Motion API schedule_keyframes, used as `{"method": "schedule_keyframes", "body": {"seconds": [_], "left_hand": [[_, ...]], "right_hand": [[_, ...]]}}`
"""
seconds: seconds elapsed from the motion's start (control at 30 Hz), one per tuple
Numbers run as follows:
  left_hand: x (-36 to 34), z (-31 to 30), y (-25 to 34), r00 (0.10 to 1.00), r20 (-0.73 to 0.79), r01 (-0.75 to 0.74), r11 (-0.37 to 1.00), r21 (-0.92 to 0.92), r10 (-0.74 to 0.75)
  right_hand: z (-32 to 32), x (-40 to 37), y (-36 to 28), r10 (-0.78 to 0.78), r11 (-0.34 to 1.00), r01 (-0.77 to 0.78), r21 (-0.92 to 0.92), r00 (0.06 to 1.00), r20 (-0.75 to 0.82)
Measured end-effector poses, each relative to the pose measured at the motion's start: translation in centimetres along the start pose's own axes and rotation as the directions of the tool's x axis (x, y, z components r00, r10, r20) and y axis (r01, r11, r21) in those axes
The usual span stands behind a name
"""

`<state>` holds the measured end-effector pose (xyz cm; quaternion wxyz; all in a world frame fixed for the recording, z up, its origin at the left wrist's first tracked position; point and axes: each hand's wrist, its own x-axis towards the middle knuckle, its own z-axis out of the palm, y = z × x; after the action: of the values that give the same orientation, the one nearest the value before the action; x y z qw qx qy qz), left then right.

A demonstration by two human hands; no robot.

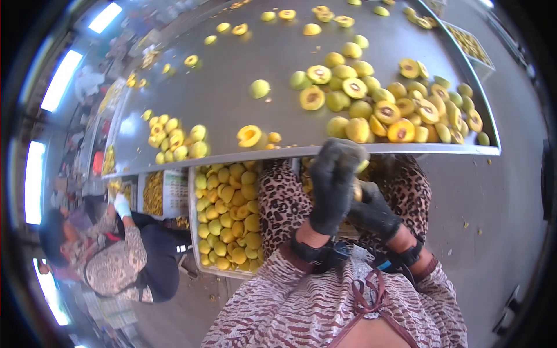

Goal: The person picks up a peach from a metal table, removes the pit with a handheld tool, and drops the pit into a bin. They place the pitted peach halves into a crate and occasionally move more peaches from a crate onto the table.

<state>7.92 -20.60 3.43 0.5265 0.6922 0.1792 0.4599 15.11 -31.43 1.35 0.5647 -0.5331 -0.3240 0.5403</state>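
My left hand (pixel 336 180), in a dark glove, is closed just below the metal table's near edge. A sliver of yellow-green peach (pixel 363 166) shows at its fingers; the rest is hidden. My right hand (pixel 374 211), also gloved, is closed lower down and close beside it. A small tan-yellow bit (pixel 357 189) shows at its fingertips, too covered to name. Beyond my hands, a heap of yellow peaches (pixel 360 110), whole and halved, lies on the table (pixel 220 110). Some halves show brown pits or hollows.
A white crate (pixel 194 232) of yellow peaches stands left of my knees. A smaller peach pile (pixel 174 139) and scattered halves lie on the table, which has a raised rim (pixel 400 149). Another person (pixel 125 255) works at the left. A filled crate (pixel 469 43) stands beyond the right side.
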Motion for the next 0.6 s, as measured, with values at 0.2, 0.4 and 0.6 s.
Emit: {"method": "schedule_keyframes", "body": {"seconds": [0.2,0.4,0.6], "left_hand": [[-1.4,1.2,1.0,0.867,0.246,0.498,0.727,-0.472,-0.434],[-0.7,-0.5,1.0,0.903,0.352,0.417,0.701,-0.578,-0.247],[-0.9,-10.3,-3.3,0.944,-0.05,0.191,0.662,-0.725,-0.327]], "right_hand": [[-3.9,-1.8,2.8,0.142,0.938,-0.213,0.273,0.956,0.258],[-3.5,-2.1,1.5,0.187,0.977,-0.182,-0.111,0.982,0.036],[-2.8,-1.2,-0.3,0.041,0.82,0.051,-0.57,0.988,0.147]]}}
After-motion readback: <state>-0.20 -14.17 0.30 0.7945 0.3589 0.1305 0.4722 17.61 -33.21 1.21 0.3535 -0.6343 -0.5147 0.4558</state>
